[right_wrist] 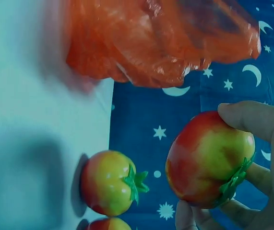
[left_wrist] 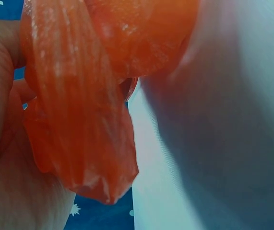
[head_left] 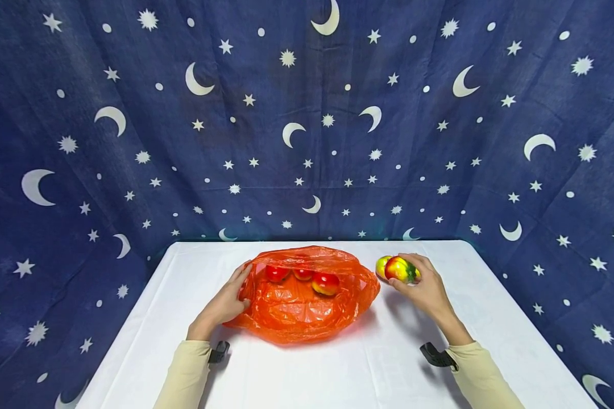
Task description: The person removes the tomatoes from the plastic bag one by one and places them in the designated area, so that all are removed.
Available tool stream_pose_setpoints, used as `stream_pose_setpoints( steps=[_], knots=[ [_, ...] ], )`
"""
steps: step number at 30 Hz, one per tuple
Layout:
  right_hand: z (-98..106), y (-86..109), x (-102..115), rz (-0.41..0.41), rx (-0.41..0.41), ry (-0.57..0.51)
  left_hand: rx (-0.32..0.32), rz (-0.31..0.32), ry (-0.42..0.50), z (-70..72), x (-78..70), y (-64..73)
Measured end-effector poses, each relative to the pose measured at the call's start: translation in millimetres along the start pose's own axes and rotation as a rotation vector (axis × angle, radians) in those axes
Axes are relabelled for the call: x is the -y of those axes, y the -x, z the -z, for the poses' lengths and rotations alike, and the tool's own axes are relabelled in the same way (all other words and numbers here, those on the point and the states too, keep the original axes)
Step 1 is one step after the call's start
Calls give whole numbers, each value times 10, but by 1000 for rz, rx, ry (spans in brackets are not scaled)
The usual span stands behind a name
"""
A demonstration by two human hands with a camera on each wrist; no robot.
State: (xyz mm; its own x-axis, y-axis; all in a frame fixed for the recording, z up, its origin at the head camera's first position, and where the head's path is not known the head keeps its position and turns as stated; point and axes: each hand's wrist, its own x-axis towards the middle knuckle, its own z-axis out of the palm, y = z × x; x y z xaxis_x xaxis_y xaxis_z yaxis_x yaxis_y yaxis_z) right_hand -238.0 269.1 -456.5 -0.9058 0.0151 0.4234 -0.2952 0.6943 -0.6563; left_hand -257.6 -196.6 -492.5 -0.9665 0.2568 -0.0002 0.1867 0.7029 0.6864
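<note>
Sleeves (head_left: 186,369) lie nearest; we find the right hand (head_left: 428,289) curled round a fruit (head_left: 400,269), right of the orange bag (head_left: 307,328), whose left rim the left hand (head_left: 227,302) grips.

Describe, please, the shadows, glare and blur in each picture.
Head: shiny glints on the orange bag, a shadow under the right hand; left wrist: left hand looks soft, broad shadow over white table; right wrist: glints on held fruit, soft-edged shadows at left.

Left forearm (head_left: 186,372) and right forearm (head_left: 483,375) slant forward and inward, well apart; left hand (head_left: 227,302) and right hand (head_left: 430,291) each curled in a grip
</note>
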Motion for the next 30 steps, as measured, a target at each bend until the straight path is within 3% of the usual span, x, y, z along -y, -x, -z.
stream_pose_setpoints(
  steps=[10,18,30],
  knots=[
    [27,33,-115,-53,46,72,-8,25,-17,-4,-6,-6],
    [18,70,-181,-90,91,127,-9,1,-15,-3,-17,-5],
    [-117,123,-289,-158,187,201,-3,10,-6,4,-9,12]
  ],
)
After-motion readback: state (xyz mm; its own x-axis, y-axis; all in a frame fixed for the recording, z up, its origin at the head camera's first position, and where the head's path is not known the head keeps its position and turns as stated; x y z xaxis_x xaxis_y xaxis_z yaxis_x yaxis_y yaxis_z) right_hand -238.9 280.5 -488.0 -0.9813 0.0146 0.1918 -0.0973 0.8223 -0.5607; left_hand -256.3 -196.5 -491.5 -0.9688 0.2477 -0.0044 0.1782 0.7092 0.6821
